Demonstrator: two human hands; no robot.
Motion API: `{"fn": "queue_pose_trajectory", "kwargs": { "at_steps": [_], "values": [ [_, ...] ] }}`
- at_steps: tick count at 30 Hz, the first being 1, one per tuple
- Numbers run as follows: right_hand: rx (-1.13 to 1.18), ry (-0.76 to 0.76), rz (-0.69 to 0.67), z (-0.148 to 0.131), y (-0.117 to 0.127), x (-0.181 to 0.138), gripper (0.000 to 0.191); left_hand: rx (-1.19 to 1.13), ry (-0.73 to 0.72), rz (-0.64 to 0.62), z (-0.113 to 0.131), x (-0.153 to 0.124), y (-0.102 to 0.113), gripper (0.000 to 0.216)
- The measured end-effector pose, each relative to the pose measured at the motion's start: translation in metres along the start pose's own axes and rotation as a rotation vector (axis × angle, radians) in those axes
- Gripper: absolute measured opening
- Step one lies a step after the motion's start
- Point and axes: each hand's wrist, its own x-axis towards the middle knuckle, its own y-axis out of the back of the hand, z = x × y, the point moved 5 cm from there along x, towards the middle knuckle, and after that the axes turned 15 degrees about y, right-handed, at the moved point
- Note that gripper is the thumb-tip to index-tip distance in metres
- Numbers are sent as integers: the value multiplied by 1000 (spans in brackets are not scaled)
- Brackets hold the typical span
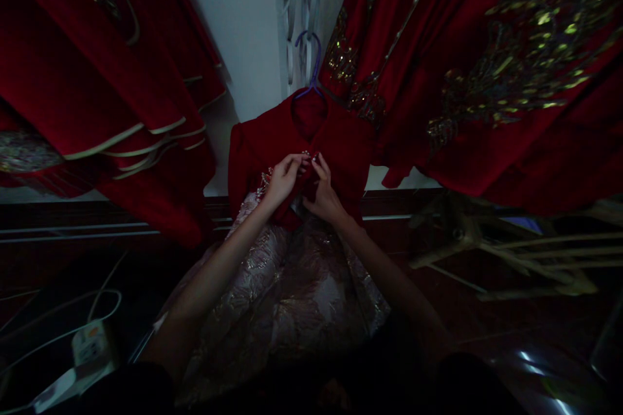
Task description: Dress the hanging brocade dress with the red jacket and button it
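A red jacket (257,142) hangs on a purple hanger (316,68) in the middle of the dim head view. My left hand (288,175) pinches the jacket's front edge near a cluster of small beads. Close beside it, my right hand (325,191) grips the other side of the same opening, fingertips almost meeting the left ones. Whether a fastener lies between the fingertips is too small and dark to tell. Below the jacket spreads a pale skirt (311,292) with a shiny raised pattern, and both forearms reach across it.
Red garments with pale piping (121,97) hang at the left. Another red garment with gold sequin embroidery (525,65) hangs at the right. A wooden rack (516,253) stands low on the right. At lower left lies a power strip (92,350) with white cables.
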Motion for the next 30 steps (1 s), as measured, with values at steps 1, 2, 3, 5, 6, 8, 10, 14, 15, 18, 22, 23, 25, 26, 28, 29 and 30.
{"fn": "queue_pose_trajectory", "kwargs": {
  "at_steps": [1, 2, 3, 5, 6, 8, 10, 14, 15, 18, 22, 23, 25, 26, 28, 29, 30],
  "values": [
    [-29, -21, -7, 3, 0, -5, 82, -16, 13, -1, 0, -1, 1, 27],
    [-45, -62, 5, 8, 2, -10, 79, -29, 20, 3, 0, -1, 2, 27],
    [-51, -117, 36, 15, 5, -15, 76, -43, 26, 7, -1, -2, 4, 29],
    [-22, -250, 137, 29, 18, -24, 66, -56, 56, -24, -7, -1, 6, 35],
    [17, -320, 196, 36, 27, -27, 58, -54, 86, -65, -11, -1, 5, 40],
    [139, -435, 281, 45, 44, -31, 38, -41, 177, -169, -23, -1, 1, 48],
    [271, -506, 301, 47, 60, -31, 26, -51, 271, -221, -33, -4, -3, 49],
    [461, -510, 186, 27, 77, -20, 27, -149, 322, -231, -36, -24, -16, 47],
    [501, -496, 109, 18, 75, -17, 28, -167, 327, -246, -35, -32, -21, 48],
    [503, -437, -132, -7, 68, -9, 25, -198, 370, -243, -34, -56, -30, 52],
    [260, -319, -178, -28, 65, -2, 18, -202, 333, -121, -37, -70, -25, 47],
    [211, -298, -174, -31, 63, -1, 17, -202, 312, -86, -38, -70, -21, 46],
    [151, -274, -163, -35, 55, -1, 15, -204, 271, -16, -38, -67, -10, 44],
    [133, -269, -146, -36, 50, -1, 16, -203, 255, 11, -38, -66, -5, 43],
    [120, -272, -84, -37, 39, -2, 25, -204, 232, 24, -36, -63, 2, 41],
    [124, -278, -53, -38, 33, -3, 31, -211, 231, 14, -35, -62, 5, 39],
    [129, -284, -27, -38, 27, -4, 37, -222, 236, 3, -35, -62, 7, 38]
  ]
}}
